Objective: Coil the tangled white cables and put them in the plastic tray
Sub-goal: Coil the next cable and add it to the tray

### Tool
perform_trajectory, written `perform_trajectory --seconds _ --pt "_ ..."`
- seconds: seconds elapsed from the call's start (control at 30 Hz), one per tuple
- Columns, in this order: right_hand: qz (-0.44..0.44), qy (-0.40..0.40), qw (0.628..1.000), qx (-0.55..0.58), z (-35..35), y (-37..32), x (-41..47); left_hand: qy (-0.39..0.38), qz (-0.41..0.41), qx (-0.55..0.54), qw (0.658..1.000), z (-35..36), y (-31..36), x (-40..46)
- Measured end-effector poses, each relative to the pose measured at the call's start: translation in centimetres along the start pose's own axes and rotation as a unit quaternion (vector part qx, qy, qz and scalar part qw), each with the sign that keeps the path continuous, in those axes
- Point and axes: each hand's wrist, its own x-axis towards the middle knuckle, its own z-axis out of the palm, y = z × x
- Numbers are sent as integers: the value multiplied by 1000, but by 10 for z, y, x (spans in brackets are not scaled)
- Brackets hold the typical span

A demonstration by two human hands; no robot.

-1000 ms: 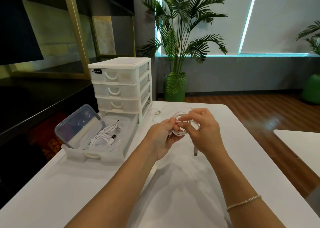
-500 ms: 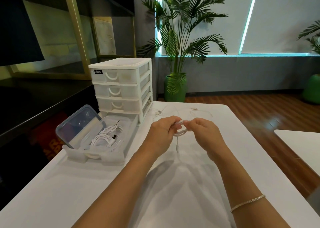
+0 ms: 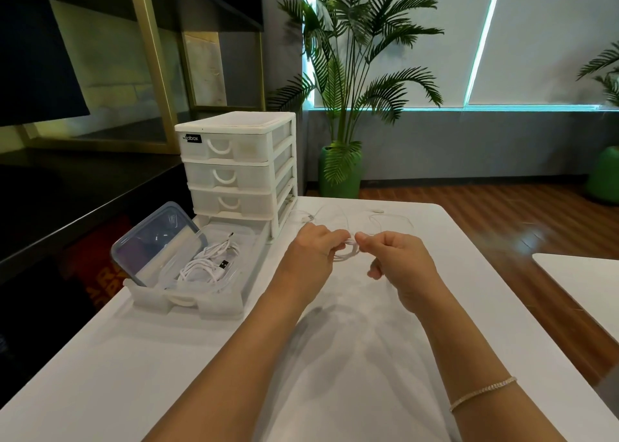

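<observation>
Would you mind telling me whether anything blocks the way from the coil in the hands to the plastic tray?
Nothing visible does. Both hands hold the coiled cable; bare table lies between it and the tray, whose top is open, with a lid leaning at its far-left side.

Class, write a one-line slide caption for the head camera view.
Both hands, left hand and right hand, pinch a coiled white cable above the table; other cables lie in the plastic tray.

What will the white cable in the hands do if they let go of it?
It would probably spring loose, since the coiled cable is thin and only pinched by the left hand and right hand. It looks floppy and light, like the cables slumped in the tray.
</observation>
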Motion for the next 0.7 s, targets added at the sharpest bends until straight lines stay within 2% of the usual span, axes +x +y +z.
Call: perform_trajectory --seconds 0.1,0.17,0.3,0.4,0.5,0.7 --pt "14 -13 999 30 -3 0 0 0 -21 4 1000 -1 -3 0" --pt "7 6 1000 17 -3 2 2 -3 -66 -60 996 -1 0 1" --pt "-2 53 998 -27 0 6 6 -58 -172 -273 945 3 11 0" --pt "8 47 999 -27 0 6 5 -58 -202 -334 919 8 15 -2" --pt "21 42 999 -15 2 4 4 -53 -204 -325 922 10 16 -2" --pt "58 28 998 -5 1 4 4 -23 -137 -211 968 11 25 -7"
